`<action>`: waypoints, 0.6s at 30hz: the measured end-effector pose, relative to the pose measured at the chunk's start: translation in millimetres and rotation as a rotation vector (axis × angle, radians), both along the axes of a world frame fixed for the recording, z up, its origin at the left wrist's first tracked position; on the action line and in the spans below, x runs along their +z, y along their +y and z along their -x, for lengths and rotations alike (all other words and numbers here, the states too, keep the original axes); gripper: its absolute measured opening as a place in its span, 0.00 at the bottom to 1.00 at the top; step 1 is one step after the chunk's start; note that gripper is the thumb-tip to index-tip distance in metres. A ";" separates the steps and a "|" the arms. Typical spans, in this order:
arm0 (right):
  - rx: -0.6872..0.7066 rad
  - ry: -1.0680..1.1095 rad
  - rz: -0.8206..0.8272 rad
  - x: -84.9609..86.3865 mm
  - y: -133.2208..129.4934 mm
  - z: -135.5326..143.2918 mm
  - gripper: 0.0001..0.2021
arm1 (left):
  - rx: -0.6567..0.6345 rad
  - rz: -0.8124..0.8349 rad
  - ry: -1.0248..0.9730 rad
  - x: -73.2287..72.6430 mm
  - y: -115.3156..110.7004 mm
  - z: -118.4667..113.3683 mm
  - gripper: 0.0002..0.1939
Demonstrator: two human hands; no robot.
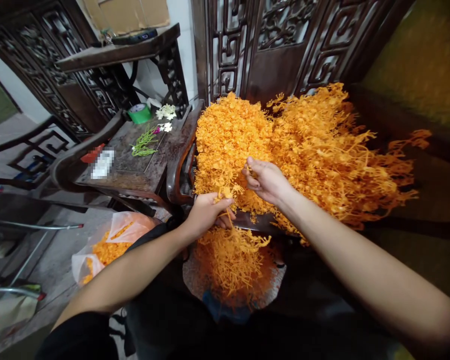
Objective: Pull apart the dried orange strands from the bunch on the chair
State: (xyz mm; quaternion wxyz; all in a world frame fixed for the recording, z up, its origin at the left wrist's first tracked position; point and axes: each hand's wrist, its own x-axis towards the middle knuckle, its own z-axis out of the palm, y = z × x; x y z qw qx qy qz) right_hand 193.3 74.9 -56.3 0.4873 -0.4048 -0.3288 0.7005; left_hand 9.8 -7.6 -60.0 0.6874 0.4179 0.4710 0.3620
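My left hand [211, 211] is closed on an orange artificial flower stem [228, 192], its small branched head showing above the thumb. Just up and to the right, my right hand [266, 179] is curled with thumb and fingertips together; what they pinch, if anything, is too small to make out. Behind both hands rises a dense heap of orange plastic flower pieces [234, 137]. A looser pile of orange stems [333, 160] spreads to the right of it. Below my left hand lies another tangle of orange stems [230, 257], low between my legs.
On the dark wooden side table [135, 172] at left are a green tape roll [139, 114], green stems [145, 142] and white flowers [166, 112]. A plastic bag [114, 220] of orange pieces stands on the floor. Carved wooden chair backs [277, 65] rise behind the heap.
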 end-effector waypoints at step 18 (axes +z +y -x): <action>-0.318 -0.780 -0.317 -24.1 32.9 17.5 0.27 | 0.062 -0.015 -0.008 -1.1 13.9 -33.2 0.11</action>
